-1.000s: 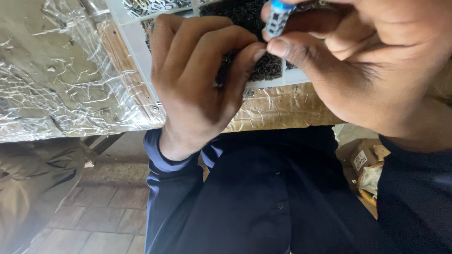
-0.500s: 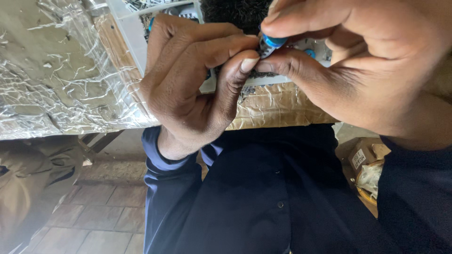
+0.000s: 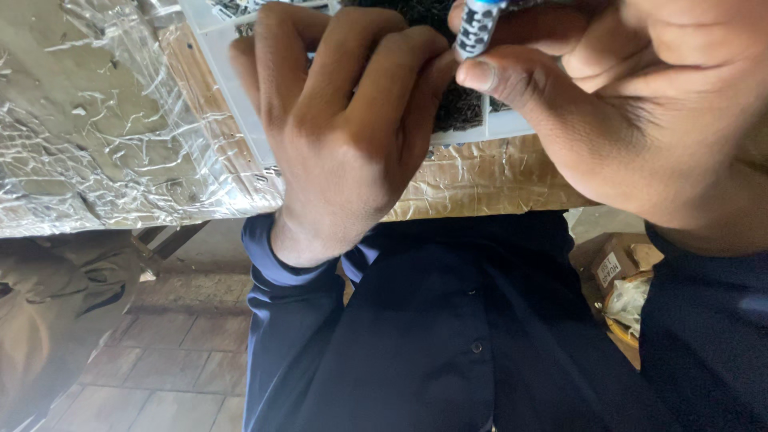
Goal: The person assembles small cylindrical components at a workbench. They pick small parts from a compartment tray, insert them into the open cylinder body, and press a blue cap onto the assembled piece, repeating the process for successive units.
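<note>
Above the foil-wrapped table (image 3: 96,160), head view: right hand (image 3: 640,120) pinches a small blue-capped patterned tube (image 3: 478,28) between thumb and fingers. Left hand (image 3: 344,136), fingers curled together, touches it, possibly gripping; contact partly hidden. White tray (image 3: 240,104) lies behind.

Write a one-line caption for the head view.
Right hand pinches a small blue-tipped patterned cylinder beside the curled left hand, above a foil-wrapped table.

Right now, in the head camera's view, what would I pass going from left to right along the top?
Crinkled plastic wrap → left hand → small blue-and-white patterned tube, pinched in the fingers → right hand.
</note>
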